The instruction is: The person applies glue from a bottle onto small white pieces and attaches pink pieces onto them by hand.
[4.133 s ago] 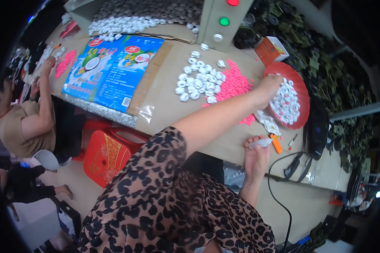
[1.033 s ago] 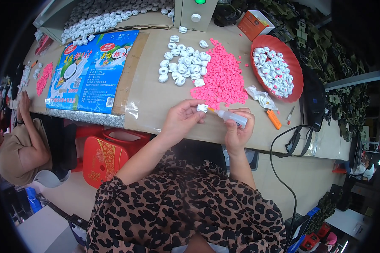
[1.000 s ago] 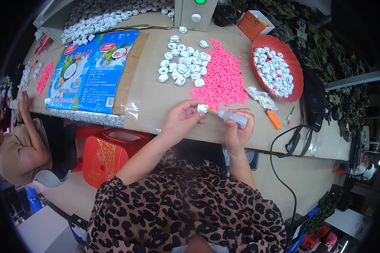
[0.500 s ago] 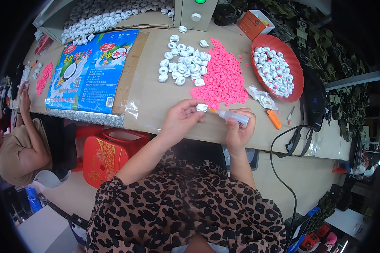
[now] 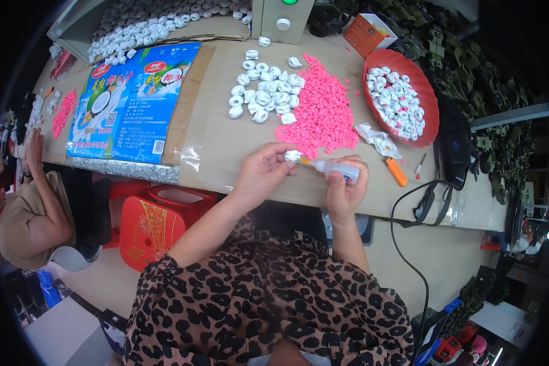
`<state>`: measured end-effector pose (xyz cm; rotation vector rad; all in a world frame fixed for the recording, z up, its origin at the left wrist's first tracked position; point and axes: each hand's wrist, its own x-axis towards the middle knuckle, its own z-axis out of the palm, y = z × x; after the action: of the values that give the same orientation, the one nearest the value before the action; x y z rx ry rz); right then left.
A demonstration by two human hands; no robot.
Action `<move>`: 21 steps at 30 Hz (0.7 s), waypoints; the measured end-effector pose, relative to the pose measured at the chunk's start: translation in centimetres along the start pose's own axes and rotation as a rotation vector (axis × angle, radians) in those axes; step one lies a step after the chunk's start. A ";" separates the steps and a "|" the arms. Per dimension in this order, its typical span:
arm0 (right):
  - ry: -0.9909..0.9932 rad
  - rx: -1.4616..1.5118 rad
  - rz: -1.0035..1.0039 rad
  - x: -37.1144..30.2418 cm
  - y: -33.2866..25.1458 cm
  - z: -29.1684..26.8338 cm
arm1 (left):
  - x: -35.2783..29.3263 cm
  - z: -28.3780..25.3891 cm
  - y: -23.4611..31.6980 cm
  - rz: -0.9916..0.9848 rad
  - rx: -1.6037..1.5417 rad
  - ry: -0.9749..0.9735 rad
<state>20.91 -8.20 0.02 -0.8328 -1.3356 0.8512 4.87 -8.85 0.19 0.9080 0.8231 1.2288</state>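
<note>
Mid-frame, the left hand [image 5: 265, 172] pinches one white piece [image 5: 293, 156] and the right hand [image 5: 351, 186] is closed around a bottle [image 5: 341, 171], its tip beside that piece, while pink-flecked pieces [image 5: 396, 104] in the upper-right red bowl [image 5: 429, 100] look done and loose pieces [image 5: 268, 88], upper centre, seem left.

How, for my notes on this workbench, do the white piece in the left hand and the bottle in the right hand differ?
Shape: the white piece is compact and roundish; the bottle is elongated, its narrow end pointing toward the piece.
Size: the bottle looks larger than the white piece.
Hold: the left hand pinches the white piece; the right hand grips the bottle.
Shared: both are pale and held.
</note>
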 end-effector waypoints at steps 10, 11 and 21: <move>0.039 0.086 0.058 0.1 0.1 -0.1 | 0.0 0.0 0.2 0.006 -0.010 -0.019; 0.052 0.154 0.086 0.2 0.1 -0.2 | 0.0 0.0 0.2 0.006 -0.010 -0.019; 0.067 0.499 0.472 2.2 -1.5 -2.6 | 0.1 -0.2 0.3 -0.014 -0.038 -0.005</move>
<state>23.64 -6.95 2.19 -0.7734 -0.8140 1.4412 4.62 -8.69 0.35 0.8729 0.7989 1.2254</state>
